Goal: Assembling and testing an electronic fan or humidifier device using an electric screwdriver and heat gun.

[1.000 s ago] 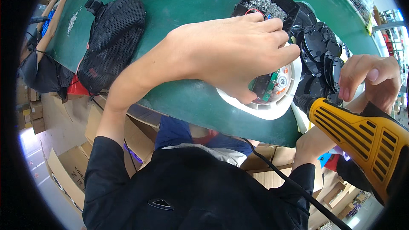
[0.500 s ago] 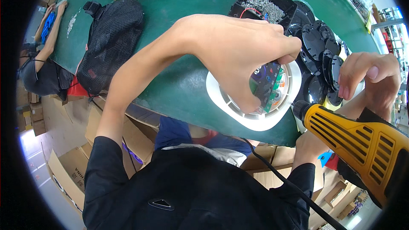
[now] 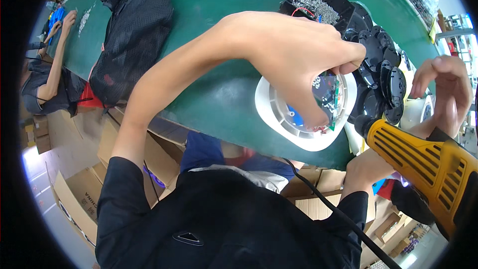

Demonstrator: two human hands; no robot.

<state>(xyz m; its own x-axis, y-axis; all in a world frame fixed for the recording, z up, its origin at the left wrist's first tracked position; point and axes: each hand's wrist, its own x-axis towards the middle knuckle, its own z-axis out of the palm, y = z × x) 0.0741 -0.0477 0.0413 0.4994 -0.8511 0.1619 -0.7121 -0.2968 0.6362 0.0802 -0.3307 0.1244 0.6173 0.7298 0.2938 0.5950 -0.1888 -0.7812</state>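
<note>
Our left hand (image 3: 298, 55) reaches over the green desk (image 3: 219, 89), fingers curled down onto the green circuit board (image 3: 331, 94) inside the round white housing (image 3: 279, 114) at the desk's near edge. Our right hand (image 3: 445, 87) hovers half-open, holding nothing we can see, above the yellow power screwdriver (image 3: 423, 157). Black discs (image 3: 386, 69) lie stacked just beside the housing.

The round white housing (image 3: 298, 119) is smooth glossy plastic (as is the ribbed yellow power screwdriver (image 3: 423, 162)); the green table (image 3: 219, 30) looks matt.
</note>
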